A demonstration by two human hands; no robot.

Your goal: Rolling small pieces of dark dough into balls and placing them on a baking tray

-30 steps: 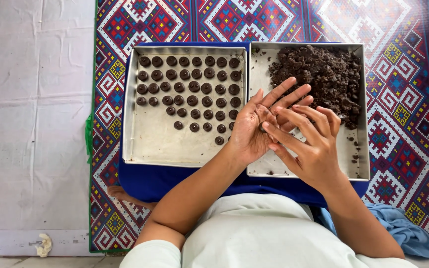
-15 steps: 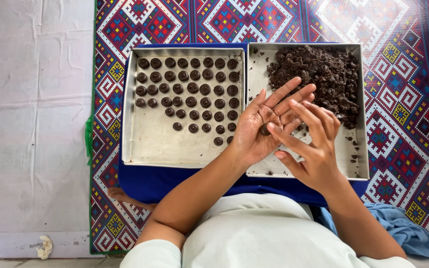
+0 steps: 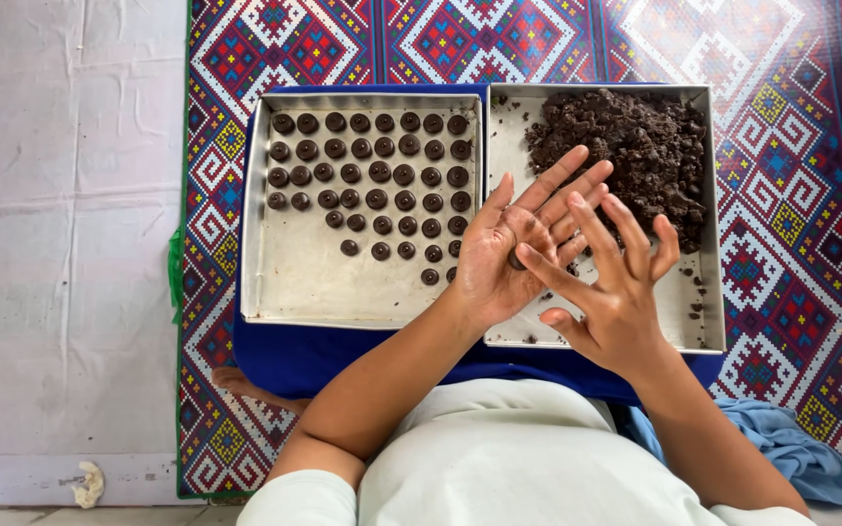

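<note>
Left hand palm-up, fingers spread, cradling a small dark dough ball – right hand open, fingertips on it, over the right-side square metal tray.

Both trays are dull grey metal, smooth but smudged – the left tray carries rows of dark brown, matt dough pieces with a smooth moulded look, while the right tray holds a heap of dough that is rough, crumbly and matt. Under them lies a plain blue cloth on a woven mat with a fine, cross-stitched texture – beside it, a pale, creased plastic-looking sheet. A crumpled light blue cloth looks soft and matt.
</note>
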